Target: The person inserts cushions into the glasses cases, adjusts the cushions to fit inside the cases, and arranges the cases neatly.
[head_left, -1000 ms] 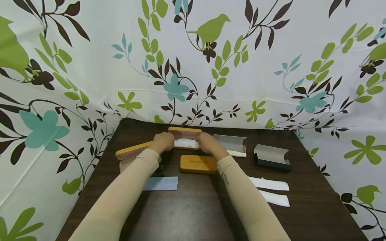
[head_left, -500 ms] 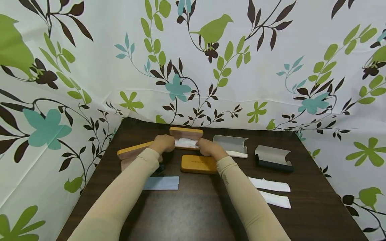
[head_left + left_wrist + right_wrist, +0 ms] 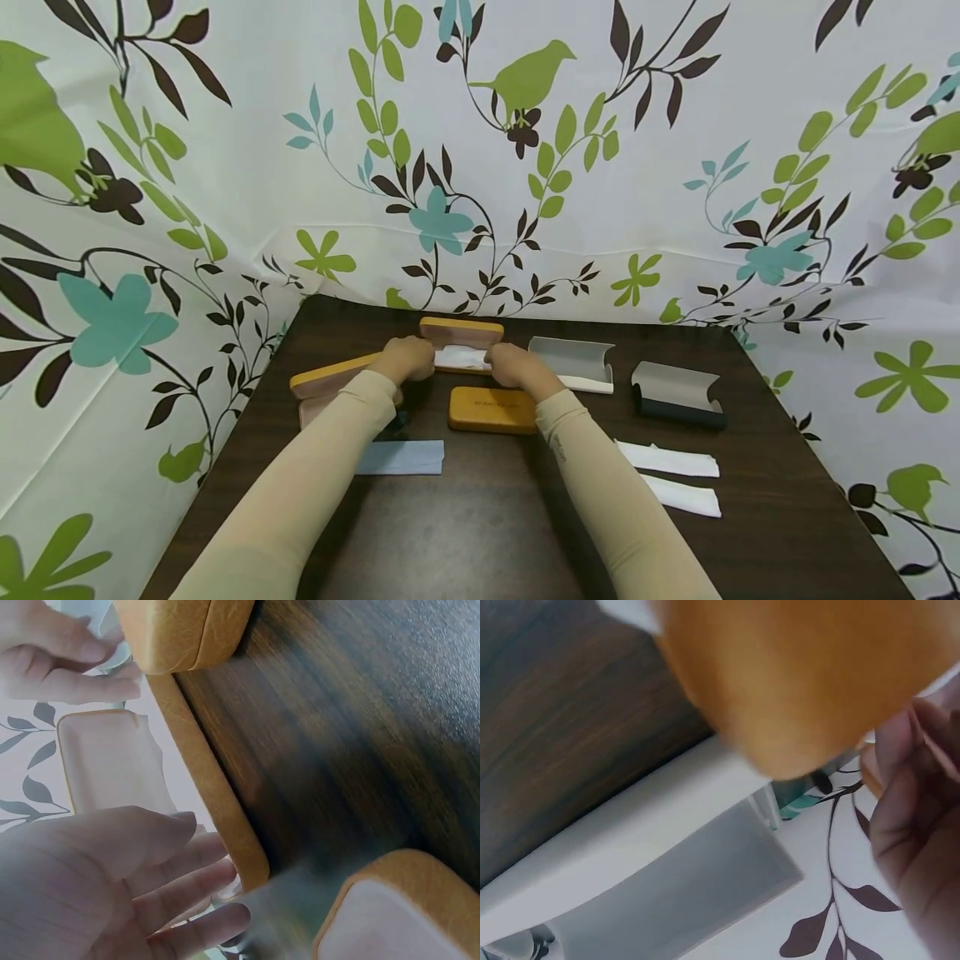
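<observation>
An orange eyeglass case [image 3: 461, 331] stands open at the table's back, its lid raised, with a folded white cloth [image 3: 459, 357] inside. At its left end is my left hand [image 3: 407, 357]; in the left wrist view its thumb and fairly straight fingers reach over the rim beside the cloth. My right hand [image 3: 517, 364] is at the opposite end, its fingers bent and apparently pinching the cloth's end; the fingertips are partly hidden in the right wrist view. Just in front lies a closed orange eyeglass case [image 3: 491, 410].
Another open orange case [image 3: 330, 375] stands left, partly behind my left sleeve. A light blue cloth [image 3: 401, 457] lies before it, near a dark object. To the right are an open white case [image 3: 573, 358], an open black case [image 3: 678, 393] and two white cloth strips [image 3: 682, 494].
My right hand has shifted slightly toward the front, off the case's upper right corner to the cloth's right end. The left hand stays nearly in place. The view shifts a little.
</observation>
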Demonstrator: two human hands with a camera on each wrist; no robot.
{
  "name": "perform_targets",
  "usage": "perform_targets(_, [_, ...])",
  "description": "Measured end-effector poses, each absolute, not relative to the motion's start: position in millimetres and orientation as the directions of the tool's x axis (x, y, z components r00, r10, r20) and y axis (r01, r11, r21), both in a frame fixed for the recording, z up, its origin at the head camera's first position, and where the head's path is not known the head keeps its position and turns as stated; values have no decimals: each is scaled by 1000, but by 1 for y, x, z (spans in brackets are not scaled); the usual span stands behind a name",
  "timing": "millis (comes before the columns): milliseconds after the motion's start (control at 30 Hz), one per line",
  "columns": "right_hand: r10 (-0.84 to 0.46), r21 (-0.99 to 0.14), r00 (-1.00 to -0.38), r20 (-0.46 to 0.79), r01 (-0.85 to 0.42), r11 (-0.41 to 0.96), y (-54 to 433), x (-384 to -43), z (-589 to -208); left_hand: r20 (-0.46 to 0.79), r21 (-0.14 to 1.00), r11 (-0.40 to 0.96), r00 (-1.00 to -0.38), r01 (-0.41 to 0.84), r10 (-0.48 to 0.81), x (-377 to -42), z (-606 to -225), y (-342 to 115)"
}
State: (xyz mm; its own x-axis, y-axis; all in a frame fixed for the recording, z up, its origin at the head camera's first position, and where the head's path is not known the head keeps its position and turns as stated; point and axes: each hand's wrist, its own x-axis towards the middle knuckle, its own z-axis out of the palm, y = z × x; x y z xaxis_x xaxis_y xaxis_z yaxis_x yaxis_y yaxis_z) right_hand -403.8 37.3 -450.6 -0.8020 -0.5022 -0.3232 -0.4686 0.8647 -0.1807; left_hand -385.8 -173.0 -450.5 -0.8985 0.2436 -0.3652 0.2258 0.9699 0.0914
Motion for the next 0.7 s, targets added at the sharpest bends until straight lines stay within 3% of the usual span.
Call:
perform_targets(200, [-547, -191, -779, -306, -513, 837, 38, -404, -456, -358, 113, 968, -900, 223, 249, -383, -445, -177])
perform_targets(400, [-533, -235, -842, -82, -503, 832, 38, -405, -452, -313, 143, 957, -906, 252, 286, -378, -427, -182])
perform_targets(500, [-477, -235, -874, 91, -484, 843, 37, -404, -442, -192, 128, 946, -929, 297, 317, -379, -416, -184])
perform_targets(600, [-449, -204, -856, 257, -502, 841, 38, -405, -434, -11, 107, 943, -948, 315, 318, -382, -410, -185])
perform_targets(700, [-469, -151, -841, 271, -518, 842, 38, -407, -432, 124, 62, 948, -945, 311, 302, -387, -413, -185])
